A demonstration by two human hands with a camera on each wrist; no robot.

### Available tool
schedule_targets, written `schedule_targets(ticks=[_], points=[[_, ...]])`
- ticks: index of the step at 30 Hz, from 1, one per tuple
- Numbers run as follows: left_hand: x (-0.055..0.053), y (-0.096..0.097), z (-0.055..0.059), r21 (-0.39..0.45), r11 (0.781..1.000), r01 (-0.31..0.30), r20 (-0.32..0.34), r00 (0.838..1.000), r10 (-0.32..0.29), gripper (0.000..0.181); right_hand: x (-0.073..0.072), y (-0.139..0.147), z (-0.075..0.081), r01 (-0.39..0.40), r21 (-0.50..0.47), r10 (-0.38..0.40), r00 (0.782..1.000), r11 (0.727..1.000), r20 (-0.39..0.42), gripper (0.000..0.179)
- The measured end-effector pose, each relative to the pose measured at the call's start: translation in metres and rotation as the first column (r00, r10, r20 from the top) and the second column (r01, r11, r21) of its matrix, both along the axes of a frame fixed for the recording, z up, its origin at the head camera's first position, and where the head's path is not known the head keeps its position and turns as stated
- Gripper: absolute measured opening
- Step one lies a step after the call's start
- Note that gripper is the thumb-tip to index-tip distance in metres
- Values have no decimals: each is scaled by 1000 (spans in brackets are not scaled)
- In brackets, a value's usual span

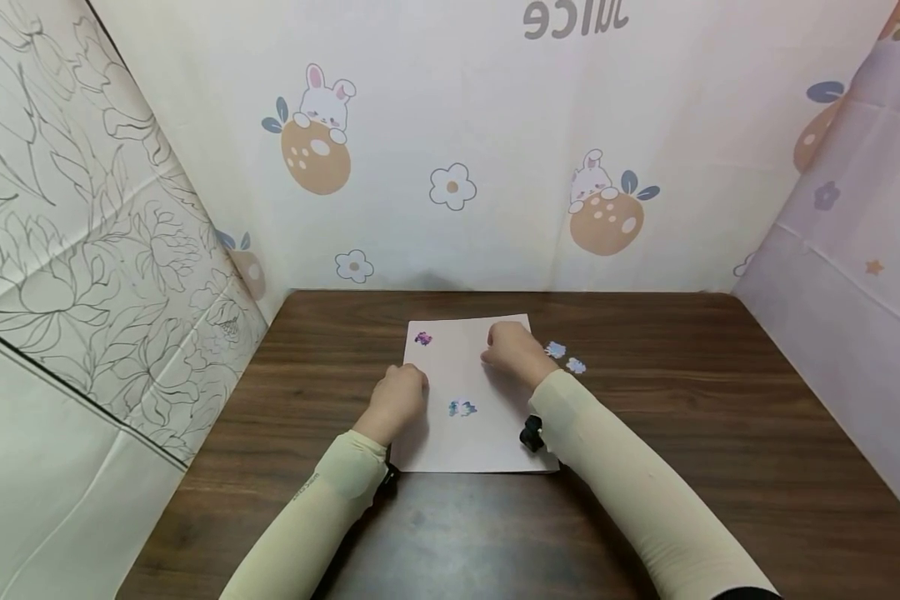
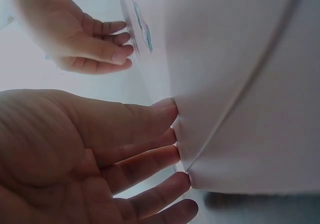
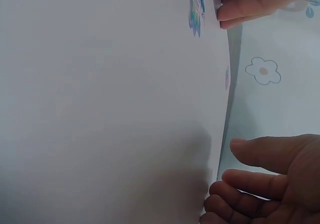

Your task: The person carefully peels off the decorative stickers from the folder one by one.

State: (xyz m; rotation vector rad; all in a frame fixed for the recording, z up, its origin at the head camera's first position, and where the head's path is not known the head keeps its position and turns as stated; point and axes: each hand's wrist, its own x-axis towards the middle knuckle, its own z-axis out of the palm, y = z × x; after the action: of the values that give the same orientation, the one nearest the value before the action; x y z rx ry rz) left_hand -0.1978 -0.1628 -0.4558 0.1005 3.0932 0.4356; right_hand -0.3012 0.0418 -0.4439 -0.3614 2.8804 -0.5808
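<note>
A white sheet of paper point(image 1: 450, 446) lies on the table in the head view. It bears a small purple sticker point(image 1: 423, 338) near its top left corner and a shiny blue sticker point(image 1: 462, 408) near the middle. My left hand point(image 1: 397, 396) is at the sheet's left side; in the left wrist view its thumb and fingertips point(image 2: 167, 111) touch the paper. Over the upper right part is my right hand point(image 1: 517, 350). The right wrist view shows its fingers loosely bent near the paper, the thumb point(image 3: 242, 149) apart from them, and nothing held.
Two pale blue cut-out pieces point(image 1: 556, 350) lie on the dark wooden table point(image 1: 682, 400), just right of the sheet. A printed cloth point(image 1: 450, 242) hangs behind the table, with more cloth at both sides. In the left wrist view a slanting line crosses the paper.
</note>
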Motion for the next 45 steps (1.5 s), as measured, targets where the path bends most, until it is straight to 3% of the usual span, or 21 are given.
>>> schedule_targets(ticks=[12,25,34,45], points=[[-1,-3,-4,-30,1000,1,-16,1000,-2,20,0,-29,-8,-36,-80,33,999,996,-35,20],[-3,-6,-7,-40,999,9,-9,1000,-10,16,-10,-51,-21,-49,-98,45,998,994,-45,20],[-4,-7,-4,-72,997,21,-36,999,-24,17,-20,-66,-26,-79,-121,77,997,989,-23,23],[-3,-3,-7,-75,997,24,-52,998,-28,21,-28,-76,-33,-43,-158,48,999,986,25,21]])
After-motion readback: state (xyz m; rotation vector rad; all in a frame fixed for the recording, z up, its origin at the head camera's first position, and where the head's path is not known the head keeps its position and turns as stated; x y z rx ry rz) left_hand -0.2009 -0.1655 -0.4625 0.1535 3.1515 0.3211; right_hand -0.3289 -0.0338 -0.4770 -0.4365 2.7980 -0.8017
